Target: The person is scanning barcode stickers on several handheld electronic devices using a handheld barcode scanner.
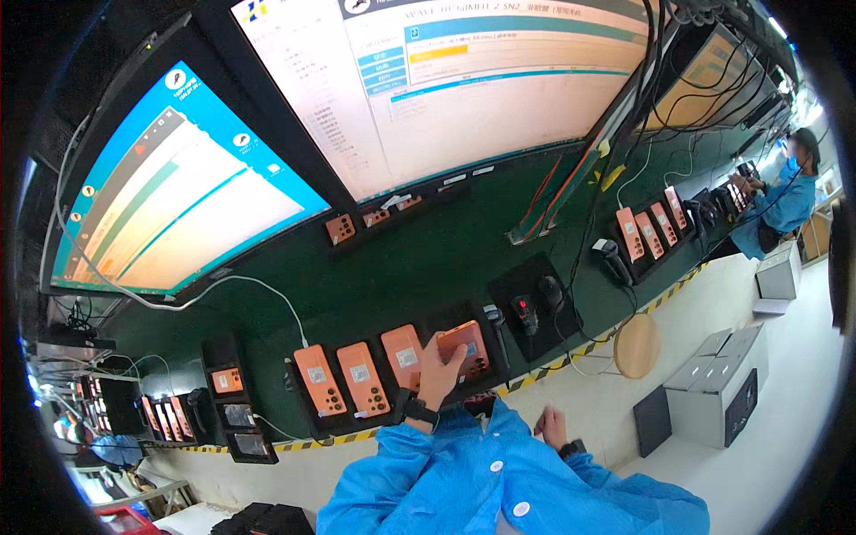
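My left hand (440, 373) is closed on an orange phone (467, 342) at the right end of a black tray, with the thumb across it. The phone's camera lenses show near its lower right edge. To its left in the tray lie three more orange phones: one (404, 355) right beside my hand, a middle one (363, 379), and a leftmost one (319, 380) with a white cable plugged into its top. Each bears a white label. Off the bench edge, my right hand (551, 428) hangs with curled fingers; what they hold, if anything, is hidden.
Beyond the tray stand a large monitor (499, 107) and a tilted screen (134, 223). Right of it are a handheld scanner (524, 314), a mouse (550, 290) and a round wooden stool (637, 346). White boxes (713, 392) stand on the floor. A co-worker (785, 201) works far right.
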### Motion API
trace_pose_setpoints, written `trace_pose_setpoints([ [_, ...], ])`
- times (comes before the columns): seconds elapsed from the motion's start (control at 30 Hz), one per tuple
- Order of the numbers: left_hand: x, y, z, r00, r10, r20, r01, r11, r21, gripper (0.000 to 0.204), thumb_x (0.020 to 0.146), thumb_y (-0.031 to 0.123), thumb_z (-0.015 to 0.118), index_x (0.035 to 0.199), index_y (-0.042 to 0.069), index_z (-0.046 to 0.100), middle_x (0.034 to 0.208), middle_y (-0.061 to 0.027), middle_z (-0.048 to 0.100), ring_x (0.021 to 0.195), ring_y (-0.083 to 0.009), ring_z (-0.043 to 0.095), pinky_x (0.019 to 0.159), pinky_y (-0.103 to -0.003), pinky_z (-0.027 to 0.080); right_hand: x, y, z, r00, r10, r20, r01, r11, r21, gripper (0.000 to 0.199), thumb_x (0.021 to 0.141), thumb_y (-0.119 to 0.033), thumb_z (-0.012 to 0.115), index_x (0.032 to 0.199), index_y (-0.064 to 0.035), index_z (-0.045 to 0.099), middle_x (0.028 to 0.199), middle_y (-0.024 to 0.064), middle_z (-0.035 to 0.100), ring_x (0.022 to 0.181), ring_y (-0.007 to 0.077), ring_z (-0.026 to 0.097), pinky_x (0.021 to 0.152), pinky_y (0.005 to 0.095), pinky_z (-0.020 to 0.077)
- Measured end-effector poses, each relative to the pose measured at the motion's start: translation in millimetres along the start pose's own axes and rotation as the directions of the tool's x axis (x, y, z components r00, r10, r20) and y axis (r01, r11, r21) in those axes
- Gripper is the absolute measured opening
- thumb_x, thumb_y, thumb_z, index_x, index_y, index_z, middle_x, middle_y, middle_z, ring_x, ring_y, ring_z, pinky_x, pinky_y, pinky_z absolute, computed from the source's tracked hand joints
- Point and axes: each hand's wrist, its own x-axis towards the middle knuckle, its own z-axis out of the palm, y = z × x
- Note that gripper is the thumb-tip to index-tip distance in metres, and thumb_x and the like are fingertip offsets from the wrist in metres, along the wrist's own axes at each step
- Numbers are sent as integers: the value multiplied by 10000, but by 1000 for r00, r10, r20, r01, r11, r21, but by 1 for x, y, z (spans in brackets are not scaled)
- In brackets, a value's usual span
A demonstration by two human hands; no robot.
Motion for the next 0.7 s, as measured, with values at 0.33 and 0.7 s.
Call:
trace_pose_setpoints([
  [0.33, -20, 16, 2, 998, 13, 55, -9, 998, -59, 215, 832, 105, 640, 996, 9, 540, 885, -48, 620, 816, -102, 585, 714, -239, 464, 91, -133, 50, 912, -398, 103, 402, 916, -14, 250, 945, -228, 469, 764, -57, 485, 629, 12, 494, 534, 84, 479, 486, 226, 388],
  [0.7, -42, 31, -2, 999, 22, 34, -24, 997, 75, 193, 838, 115, 629, 994, 28, 553, 854, -40, 616, 803, -96, 560, 718, -253, 456, 211, -137, 88, 734, -648, 203, 663, 618, -422, 280, 806, -86, 610, 1075, -24, 559, 875, 116, 637, 735, 173, 624, 626, 281, 515],
])
